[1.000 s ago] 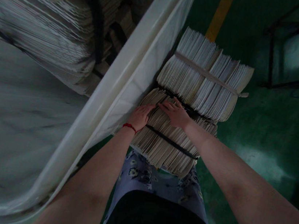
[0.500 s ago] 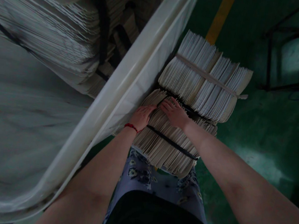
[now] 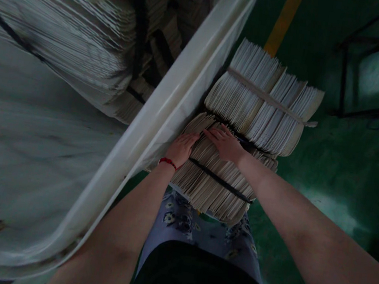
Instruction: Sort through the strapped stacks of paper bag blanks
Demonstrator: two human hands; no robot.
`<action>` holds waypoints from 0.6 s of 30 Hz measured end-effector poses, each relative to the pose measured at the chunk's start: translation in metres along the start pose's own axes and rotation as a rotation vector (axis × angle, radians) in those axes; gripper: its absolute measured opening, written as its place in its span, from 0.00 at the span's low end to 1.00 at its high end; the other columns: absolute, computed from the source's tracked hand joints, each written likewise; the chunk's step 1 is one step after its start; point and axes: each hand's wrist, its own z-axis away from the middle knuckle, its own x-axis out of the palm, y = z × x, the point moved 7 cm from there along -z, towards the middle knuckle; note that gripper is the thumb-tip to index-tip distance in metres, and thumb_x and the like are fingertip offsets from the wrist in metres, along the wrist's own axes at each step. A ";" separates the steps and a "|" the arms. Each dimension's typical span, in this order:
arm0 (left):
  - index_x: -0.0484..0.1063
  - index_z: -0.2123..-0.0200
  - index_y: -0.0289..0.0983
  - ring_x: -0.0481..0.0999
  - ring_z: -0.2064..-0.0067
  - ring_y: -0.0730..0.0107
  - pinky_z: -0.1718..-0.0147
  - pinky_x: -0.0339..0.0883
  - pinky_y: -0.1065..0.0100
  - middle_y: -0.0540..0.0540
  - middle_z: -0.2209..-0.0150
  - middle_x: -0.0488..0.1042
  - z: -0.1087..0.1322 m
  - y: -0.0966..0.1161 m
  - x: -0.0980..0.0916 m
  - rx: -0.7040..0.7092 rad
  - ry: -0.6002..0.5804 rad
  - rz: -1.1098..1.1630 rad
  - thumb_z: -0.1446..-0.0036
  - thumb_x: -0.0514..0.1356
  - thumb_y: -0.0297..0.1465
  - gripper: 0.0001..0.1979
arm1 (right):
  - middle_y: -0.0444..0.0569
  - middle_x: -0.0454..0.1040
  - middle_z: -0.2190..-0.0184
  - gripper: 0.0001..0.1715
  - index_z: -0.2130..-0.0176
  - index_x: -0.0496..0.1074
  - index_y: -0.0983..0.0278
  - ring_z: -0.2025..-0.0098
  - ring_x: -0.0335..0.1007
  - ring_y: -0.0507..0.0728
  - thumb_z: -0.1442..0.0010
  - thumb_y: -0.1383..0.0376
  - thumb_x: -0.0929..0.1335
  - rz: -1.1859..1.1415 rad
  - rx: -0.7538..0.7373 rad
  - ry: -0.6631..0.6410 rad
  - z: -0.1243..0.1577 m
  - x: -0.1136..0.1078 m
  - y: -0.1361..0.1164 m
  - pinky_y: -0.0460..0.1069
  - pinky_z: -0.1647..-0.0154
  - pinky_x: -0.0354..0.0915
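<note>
Two paper bundles lie at centre. The left hand and right hand press flat and open, slightly apart, on the black-strapped lower paper bundle, touching the band-tied upper paper bundle; a white tub rim runs just left.

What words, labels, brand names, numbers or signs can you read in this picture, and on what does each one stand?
No readable text: none can be made out on the upper paper bundle, the lower paper bundle, the white curved rim, the green floor or its yellow stripe; the lighting is dim, so any small print would be too dark to read.
</note>
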 end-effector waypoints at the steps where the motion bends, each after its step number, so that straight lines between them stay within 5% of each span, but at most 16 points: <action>1: 0.59 0.36 0.36 0.62 0.34 0.63 0.33 0.54 0.57 0.46 0.35 0.63 0.000 0.000 0.000 0.002 0.001 0.001 0.42 0.51 0.20 0.30 | 0.56 0.63 0.37 0.53 0.29 0.43 0.65 0.32 0.51 0.63 0.48 0.72 0.66 0.000 0.001 0.002 0.000 0.000 0.000 0.61 0.28 0.33; 10: 0.58 0.36 0.35 0.62 0.35 0.64 0.33 0.54 0.58 0.44 0.35 0.64 -0.001 0.002 -0.002 0.005 0.017 0.017 0.43 0.50 0.19 0.30 | 0.58 0.61 0.36 0.45 0.33 0.54 0.68 0.31 0.48 0.66 0.47 0.69 0.67 0.074 0.025 -0.019 -0.001 -0.001 -0.002 0.65 0.28 0.29; 18: 0.59 0.36 0.37 0.61 0.34 0.66 0.32 0.52 0.58 0.47 0.35 0.63 0.000 0.001 0.001 0.007 0.033 0.027 0.43 0.49 0.19 0.31 | 0.55 0.47 0.29 0.43 0.34 0.55 0.69 0.27 0.37 0.62 0.47 0.71 0.65 0.124 -0.004 -0.012 -0.003 -0.002 -0.006 0.66 0.28 0.27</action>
